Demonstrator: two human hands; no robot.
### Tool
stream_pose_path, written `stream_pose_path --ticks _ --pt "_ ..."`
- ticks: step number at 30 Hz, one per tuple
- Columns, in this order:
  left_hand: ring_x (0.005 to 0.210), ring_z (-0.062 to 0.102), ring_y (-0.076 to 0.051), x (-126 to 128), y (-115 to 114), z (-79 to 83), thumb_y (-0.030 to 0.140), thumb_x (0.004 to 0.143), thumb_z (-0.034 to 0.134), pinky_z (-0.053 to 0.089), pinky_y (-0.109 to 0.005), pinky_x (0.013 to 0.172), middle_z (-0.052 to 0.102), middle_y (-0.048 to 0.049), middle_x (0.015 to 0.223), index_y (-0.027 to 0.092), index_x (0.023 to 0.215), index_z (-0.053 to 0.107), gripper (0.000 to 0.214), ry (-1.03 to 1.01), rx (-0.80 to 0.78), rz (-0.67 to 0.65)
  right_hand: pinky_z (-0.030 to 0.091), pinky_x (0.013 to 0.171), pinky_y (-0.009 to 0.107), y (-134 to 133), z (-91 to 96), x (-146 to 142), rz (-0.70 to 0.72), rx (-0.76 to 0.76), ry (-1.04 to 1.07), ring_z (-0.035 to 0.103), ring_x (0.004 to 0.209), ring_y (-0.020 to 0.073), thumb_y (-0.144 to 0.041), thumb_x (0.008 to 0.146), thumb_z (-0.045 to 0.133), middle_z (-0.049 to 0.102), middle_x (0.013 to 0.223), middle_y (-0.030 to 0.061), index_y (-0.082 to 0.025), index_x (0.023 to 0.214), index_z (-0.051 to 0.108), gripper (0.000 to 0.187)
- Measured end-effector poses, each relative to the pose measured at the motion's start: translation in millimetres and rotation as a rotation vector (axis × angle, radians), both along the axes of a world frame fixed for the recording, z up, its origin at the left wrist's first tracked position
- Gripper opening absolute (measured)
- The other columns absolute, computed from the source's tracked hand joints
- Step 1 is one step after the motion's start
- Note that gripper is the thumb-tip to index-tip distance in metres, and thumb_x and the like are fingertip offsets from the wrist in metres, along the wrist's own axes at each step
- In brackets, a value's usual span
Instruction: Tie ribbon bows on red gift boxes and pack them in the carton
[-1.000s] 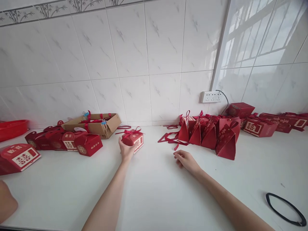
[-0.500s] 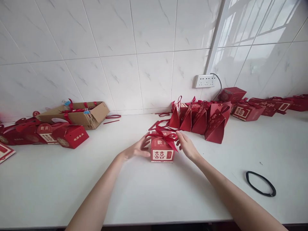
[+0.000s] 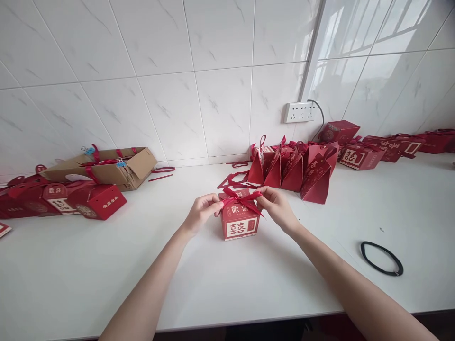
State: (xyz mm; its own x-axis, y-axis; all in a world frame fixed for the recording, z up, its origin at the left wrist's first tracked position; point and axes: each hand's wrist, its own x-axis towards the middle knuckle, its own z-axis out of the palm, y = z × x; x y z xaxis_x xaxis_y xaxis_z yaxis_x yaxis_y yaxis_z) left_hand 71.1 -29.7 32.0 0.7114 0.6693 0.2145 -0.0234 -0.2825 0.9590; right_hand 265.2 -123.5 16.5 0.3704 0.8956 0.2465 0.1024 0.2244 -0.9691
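Note:
A small red gift box with a white label and dark red characters stands on the white table in front of me. Across its top a red ribbon is tied in a bow. Pinched between the thumb and fingers of my left hand is the bow's left side. My right hand grips the ribbon's right side the same way. Both hands are close against the upper sides of the box, and some fingertips are hidden behind it.
Behind the box lie flat red ribbon loops and several folded red boxes. More red boxes line the wall at right. At left are red boxes and a cardboard box with ribbons. A black band lies at right.
My left fingers have closed from an open spread onto the bow's left side. My right fingers have closed on its right side. The box has turned slightly, and the camera view has shifted.

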Motion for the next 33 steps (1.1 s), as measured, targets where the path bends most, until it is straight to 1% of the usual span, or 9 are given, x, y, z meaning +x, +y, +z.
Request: stream_pose_path --ticks 4,6,9,13,17,22,25,28,33 --pt "0.048 0.042 -0.011 -7.9 0.9 4.2 0.042 0.073 0.060 0.035 -0.027 0.052 0.046 0.0012 0.047 0.017 0.052 0.050 0.035 0.016 -0.018 -0.159 0.044 0.059 0.027 -2.4 5.0 5.7 0.019 -0.033 0.099 0.051 0.060 0.0106 -0.045 0.065 0.068 0.058 0.071 -0.0014 -0.019 0.081 0.055 0.033" --pt "0.053 0.047 -0.013 -7.2 1.9 3.9 0.048 0.077 0.055 0.039 -0.028 0.057 0.049 -0.0001 0.051 0.017 0.056 0.054 0.038 -0.028 0.021 -0.057 0.044 0.059 0.027 -6.9 8.7 8.8 0.061 -0.080 0.102 0.053 0.061 0.0112 -0.044 0.068 0.066 0.057 0.072 -0.0025 -0.020 0.083 0.052 0.031" --pt "0.084 0.057 -0.017 -1.4 3.3 -0.6 0.050 0.084 0.050 0.043 -0.029 0.078 0.063 -0.0032 0.084 0.018 0.080 0.060 0.034 -0.031 0.118 0.194 0.039 0.053 0.026 -15.7 15.9 12.7 0.179 -0.202 -0.062 0.046 0.053 0.0102 -0.052 0.079 0.054 0.046 0.058 -0.0045 -0.020 0.064 0.046 0.036" --pt "0.106 0.056 -0.022 3.5 2.3 -6.2 0.049 0.082 0.054 0.044 -0.031 0.087 0.061 -0.0068 0.117 0.020 0.112 0.055 0.041 0.107 0.086 0.053 0.029 0.048 0.026 -22.2 22.8 14.9 0.307 -0.382 -0.407 0.040 0.047 0.0096 -0.057 0.077 0.057 0.046 0.047 -0.0025 -0.018 0.050 0.044 0.049" --pt "0.074 0.059 -0.017 -0.9 -1.3 -2.3 0.050 0.083 0.050 0.044 -0.028 0.069 0.066 -0.0026 0.079 0.018 0.087 0.061 0.034 0.201 0.168 0.068 0.033 0.050 0.024 -18.9 20.9 18.1 0.244 -0.362 -0.417 0.047 0.053 0.0112 -0.053 0.075 0.061 0.051 0.055 -0.0023 -0.019 0.058 0.048 0.040" --pt "0.044 0.042 -0.012 -4.5 -5.2 5.7 0.054 0.084 0.042 0.038 -0.028 0.060 0.046 0.0033 0.038 0.018 0.062 0.053 0.043 0.272 0.137 0.007 0.038 0.056 0.026 -16.4 16.8 19.1 0.048 -0.271 -0.421 0.050 0.062 0.0124 -0.044 0.079 0.056 0.055 0.069 -0.0006 -0.019 0.072 0.055 0.026" --pt "0.044 0.032 -0.010 -4.1 -9.8 10.0 0.054 0.079 0.049 0.029 -0.026 0.051 0.037 0.0051 0.043 0.020 0.055 0.040 0.043 0.269 0.158 -0.037 0.043 0.068 0.029 -18.8 19.1 12.4 0.048 -0.167 -0.389 0.053 0.073 0.0149 -0.049 0.085 0.044 0.059 0.081 0.0023 -0.018 0.081 0.061 0.035" --pt "0.060 0.039 -0.013 -4.0 -17.7 15.6 0.052 0.075 0.055 0.034 -0.027 0.060 0.042 0.0021 0.062 0.020 0.061 0.042 0.038 0.202 0.274 -0.068 0.043 0.076 0.031 -20.3 22.5 1.0 0.113 -0.103 -0.388 0.055 0.086 0.0187 -0.057 0.084 0.045 0.062 0.092 0.0049 -0.018 0.086 0.064 0.044" --pt "0.081 0.047 -0.017 -2.9 -30.6 21.8 0.045 0.067 0.066 0.042 -0.030 0.075 0.046 -0.0016 0.090 0.020 0.067 0.044 0.033 0.285 0.303 -0.311 0.044 0.061 0.026 -18.4 21.5 -15.9 0.273 -0.138 -0.205 0.057 0.070 0.0153 -0.059 0.075 0.060 0.060 0.078 0.0023 -0.018 0.078 0.059 0.042"
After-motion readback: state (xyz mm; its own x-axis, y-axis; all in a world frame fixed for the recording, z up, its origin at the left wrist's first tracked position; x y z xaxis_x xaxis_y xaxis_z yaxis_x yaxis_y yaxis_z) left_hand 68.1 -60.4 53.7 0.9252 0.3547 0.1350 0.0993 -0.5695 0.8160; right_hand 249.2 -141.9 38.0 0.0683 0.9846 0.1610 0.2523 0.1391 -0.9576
